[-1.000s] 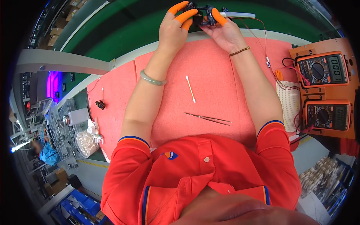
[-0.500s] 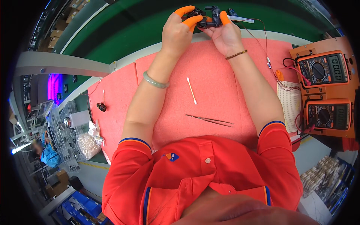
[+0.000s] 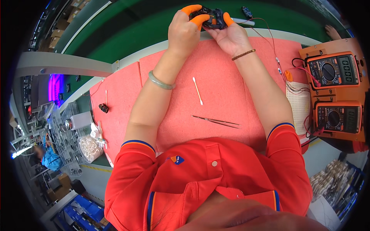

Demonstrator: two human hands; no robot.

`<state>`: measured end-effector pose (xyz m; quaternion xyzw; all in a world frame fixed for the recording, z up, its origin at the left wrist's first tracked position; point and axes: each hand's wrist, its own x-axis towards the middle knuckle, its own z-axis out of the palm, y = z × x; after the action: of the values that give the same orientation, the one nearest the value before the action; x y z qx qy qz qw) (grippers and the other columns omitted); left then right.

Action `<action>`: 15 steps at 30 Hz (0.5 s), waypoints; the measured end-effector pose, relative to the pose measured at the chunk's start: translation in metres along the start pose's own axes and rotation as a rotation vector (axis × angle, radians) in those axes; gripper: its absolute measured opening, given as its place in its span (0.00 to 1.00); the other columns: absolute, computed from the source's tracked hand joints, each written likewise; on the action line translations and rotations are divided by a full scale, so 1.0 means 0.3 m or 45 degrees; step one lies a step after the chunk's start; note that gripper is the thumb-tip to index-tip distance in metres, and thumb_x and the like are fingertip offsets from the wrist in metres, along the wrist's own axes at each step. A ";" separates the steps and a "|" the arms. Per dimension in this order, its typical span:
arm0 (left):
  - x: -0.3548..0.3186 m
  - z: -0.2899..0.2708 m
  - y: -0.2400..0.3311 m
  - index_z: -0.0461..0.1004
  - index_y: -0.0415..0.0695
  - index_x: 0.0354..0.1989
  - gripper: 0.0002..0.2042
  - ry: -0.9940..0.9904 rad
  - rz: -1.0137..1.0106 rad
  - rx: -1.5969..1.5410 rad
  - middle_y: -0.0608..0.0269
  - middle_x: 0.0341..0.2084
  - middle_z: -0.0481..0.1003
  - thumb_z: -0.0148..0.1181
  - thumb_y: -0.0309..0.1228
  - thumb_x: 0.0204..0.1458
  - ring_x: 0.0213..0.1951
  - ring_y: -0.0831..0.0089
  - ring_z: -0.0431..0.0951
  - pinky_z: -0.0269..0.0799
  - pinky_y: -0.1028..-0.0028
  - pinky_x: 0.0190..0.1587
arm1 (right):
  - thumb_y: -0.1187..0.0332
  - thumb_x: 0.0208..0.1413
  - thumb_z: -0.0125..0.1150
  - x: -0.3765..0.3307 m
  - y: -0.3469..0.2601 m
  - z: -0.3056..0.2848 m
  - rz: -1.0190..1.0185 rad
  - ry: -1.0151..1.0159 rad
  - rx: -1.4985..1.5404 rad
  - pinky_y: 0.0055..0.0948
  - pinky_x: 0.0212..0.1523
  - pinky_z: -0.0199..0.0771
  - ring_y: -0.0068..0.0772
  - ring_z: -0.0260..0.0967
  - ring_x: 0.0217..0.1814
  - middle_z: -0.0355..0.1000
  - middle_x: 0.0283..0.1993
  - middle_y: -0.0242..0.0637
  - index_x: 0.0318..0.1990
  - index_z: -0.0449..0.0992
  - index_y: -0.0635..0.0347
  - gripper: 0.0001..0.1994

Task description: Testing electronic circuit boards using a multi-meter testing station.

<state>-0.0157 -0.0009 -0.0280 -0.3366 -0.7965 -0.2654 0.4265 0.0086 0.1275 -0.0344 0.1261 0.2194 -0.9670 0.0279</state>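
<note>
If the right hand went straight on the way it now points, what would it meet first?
Most likely the dark device, which the right hand is holding; the green surface seems to lie beyond, though depth is unclear.

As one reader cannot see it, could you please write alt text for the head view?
The person's hands in orange finger covers hold a small dark device; a cotton swab and tweezers lie on a pink mat, with two multimeters at right.
</note>
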 end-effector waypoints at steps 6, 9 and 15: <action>-0.007 -0.002 0.003 0.75 0.48 0.22 0.09 0.051 -0.040 -0.058 0.65 0.31 0.69 0.58 0.20 0.30 0.31 0.67 0.68 0.67 0.76 0.30 | 0.67 0.54 0.43 0.006 -0.013 0.002 -0.064 -0.133 -0.269 0.41 0.49 0.64 0.36 0.62 0.44 0.63 0.41 0.42 0.42 0.61 0.66 0.12; -0.008 -0.003 -0.005 0.73 0.44 0.31 0.10 -0.037 -0.353 -0.273 0.63 0.36 0.69 0.58 0.20 0.37 0.31 0.72 0.71 0.69 0.79 0.35 | 0.69 0.53 0.45 0.019 -0.038 -0.010 -0.149 -0.119 -0.379 0.41 0.47 0.65 0.35 0.63 0.43 0.63 0.41 0.41 0.42 0.62 0.65 0.11; 0.025 -0.022 -0.014 0.59 0.41 0.43 0.17 -0.048 -1.113 -1.922 0.50 0.38 0.67 0.52 0.20 0.43 0.40 0.62 0.69 0.69 0.69 0.43 | 0.71 0.53 0.44 0.057 -0.080 -0.050 -0.421 -0.032 -0.522 0.40 0.45 0.67 0.35 0.64 0.43 0.64 0.41 0.40 0.43 0.62 0.64 0.11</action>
<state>-0.0186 -0.0059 -0.0189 -0.1980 -0.4724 -0.8565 -0.0639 -0.0071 0.1556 -0.0419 0.0684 0.4280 -0.8953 -0.1028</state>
